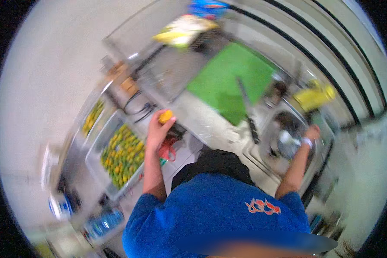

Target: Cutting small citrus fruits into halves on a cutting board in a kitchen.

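Orange fruit [165, 116] is held in the closed fingers of the left hand [158, 131], raised above the counter [202, 120] just right of a tray of yellow-green fruit [121, 155]. At the metal sink [288, 133], the right hand [311, 134] is seen; its grip cannot be told through blur. A green cutting board [230, 79] lies between both.

Blurry view. Pale grey floor [51, 73] on the left. Long steel counter [202, 120] runs diagonally, green board [228, 77] on top. Pale wall [331, 51] with dark horizontal stripes on the right. Even, bright light, no hard shadows.
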### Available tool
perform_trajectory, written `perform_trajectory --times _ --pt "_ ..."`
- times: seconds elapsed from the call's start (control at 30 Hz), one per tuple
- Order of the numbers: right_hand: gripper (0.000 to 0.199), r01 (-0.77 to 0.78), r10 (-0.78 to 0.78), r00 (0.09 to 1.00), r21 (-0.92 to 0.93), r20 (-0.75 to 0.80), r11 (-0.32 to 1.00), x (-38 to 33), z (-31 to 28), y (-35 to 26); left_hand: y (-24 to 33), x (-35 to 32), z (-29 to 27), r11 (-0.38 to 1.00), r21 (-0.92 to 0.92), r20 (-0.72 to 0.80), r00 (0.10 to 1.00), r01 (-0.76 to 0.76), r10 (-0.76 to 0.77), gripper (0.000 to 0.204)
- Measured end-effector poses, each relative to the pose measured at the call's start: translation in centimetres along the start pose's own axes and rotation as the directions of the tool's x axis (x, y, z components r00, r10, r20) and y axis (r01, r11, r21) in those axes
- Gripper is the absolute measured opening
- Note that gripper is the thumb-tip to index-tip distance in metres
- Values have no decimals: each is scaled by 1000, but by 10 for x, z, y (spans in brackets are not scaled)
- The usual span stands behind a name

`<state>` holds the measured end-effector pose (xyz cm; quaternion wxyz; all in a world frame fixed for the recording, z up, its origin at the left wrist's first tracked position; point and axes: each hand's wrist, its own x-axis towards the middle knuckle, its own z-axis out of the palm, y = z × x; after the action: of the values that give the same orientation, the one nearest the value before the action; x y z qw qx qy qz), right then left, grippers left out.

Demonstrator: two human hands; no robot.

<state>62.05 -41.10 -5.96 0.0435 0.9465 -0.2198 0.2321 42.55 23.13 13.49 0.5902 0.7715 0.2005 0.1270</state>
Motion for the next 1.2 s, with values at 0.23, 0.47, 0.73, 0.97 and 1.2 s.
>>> perform_trajectory --times 0.23,0.47,0.73,0.97,1.2 --pt "42 -55 40 982 81 182 995 69 -54 -12 -21 -1 -91 999 24 -356 934 41 -30 37" --pt "42 193 -155 956 -135 247 972 56 -74 -18 -47 14 -205 984 76 -599 796 159 -82 36" --pt "40 218 -208 970 -70 126 973 24 -80 -21 -49 73 -297 749 504 -810 536 431 237 82" --pt "25 121 -7 982 595 -190 795 -103 -102 -79 -91 -5 -288 873 405 -740 658 271 139 55" --pt "21 58 95 979 693 -180 719 -145 -141 -143 -183 -82 -295 597 460 -626 717 657 -307 37"
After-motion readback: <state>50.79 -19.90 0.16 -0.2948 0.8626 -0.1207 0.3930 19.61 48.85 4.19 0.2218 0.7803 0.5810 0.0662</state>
